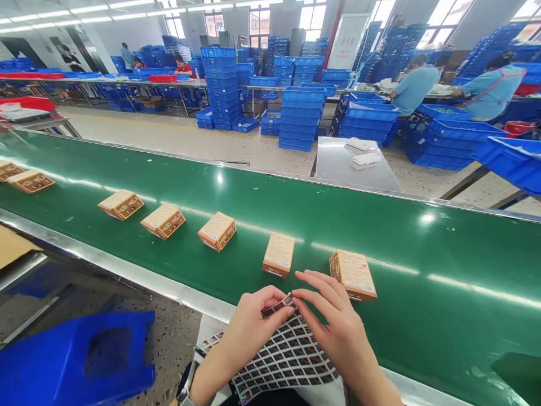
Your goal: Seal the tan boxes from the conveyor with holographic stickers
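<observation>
At the lower centre of the frame, both of the person's hands work at a patterned sheet [291, 358], which hangs below the fingers in front of the body. Rows of small dark labels cover it, parted by white lines, and it bows in a curve. The left hand [247, 332] has its grip closed on the sheet's upper edge, thumb on the near side, fingers curled behind. The right hand [340, 318] meets the same edge with thumb and fingertip almost together, the other fingers stretched loosely above; whether this grip has hold of a label, I cannot tell. A watch [189, 383] circles the left wrist.

Just beyond the hands, a green belt [443, 248] crosses the frame from the left edge to the lower right. Seven tan and brown boxes lie along it in a spaced row. The rightmost box [354, 273] is just beyond the right hand's fingers, partly hidden by them; the next box [279, 254] is above the gap between the hands. The others trail to the left edge.

A blue plastic piece [63, 366] fills the lower left corner, with cardboard [12, 247] above it. Right of centre, behind the belt, a metal surface [338, 170] carries two white things [367, 159]. Stacked blue crates [300, 121] and seated workers [416, 87] occupy the upper part.
</observation>
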The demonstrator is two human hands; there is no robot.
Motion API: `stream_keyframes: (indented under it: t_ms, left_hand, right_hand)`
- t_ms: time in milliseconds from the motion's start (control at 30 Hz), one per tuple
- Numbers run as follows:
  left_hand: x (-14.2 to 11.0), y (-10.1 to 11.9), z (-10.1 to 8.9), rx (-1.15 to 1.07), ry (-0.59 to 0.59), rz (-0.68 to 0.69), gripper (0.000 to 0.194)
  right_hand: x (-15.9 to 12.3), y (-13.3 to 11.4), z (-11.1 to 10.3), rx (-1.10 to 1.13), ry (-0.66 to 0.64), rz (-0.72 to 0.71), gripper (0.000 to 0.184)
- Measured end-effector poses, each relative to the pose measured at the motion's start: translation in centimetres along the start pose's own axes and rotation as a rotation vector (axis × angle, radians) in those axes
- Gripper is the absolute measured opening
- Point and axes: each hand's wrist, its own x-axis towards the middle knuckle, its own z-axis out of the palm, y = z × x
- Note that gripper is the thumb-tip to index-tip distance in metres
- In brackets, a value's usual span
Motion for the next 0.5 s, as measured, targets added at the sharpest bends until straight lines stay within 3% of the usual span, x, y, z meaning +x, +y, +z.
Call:
stream_keyframes:
  t_ms: [167,267,333,400,500]
  left_hand:
    - [-0.1,-0.6,0.2,-0.027,0.029,-0.021,0.014]
    - [0.6,-1.2,0.0,-0.053,0.091,-0.027,0.013]
    - [1.2,-1.6,-0.3,-0.040,0.096,-0.019,0.014]
    - [1.9,-2.0,-0.8,0.034,0.072,-0.014,0.014]
    - [3.5,-2.3,-1.5,0.191,0.025,0.103,0.006]
  right_hand:
    - [0.2,-0.1,0.6,-0.080,-0.005,-0.136,0.027]
    - [0.0,-0.3,0.9,0.049,-0.002,-0.095,0.022]
    - [0.0,0.4,0.9,0.217,0.005,0.093,0.012]
    - [0.1,2.2,1.2,0.408,0.056,0.411,0.006]
    - [0.5,6.3,2.0,0.666,0.222,0.874,0.024]
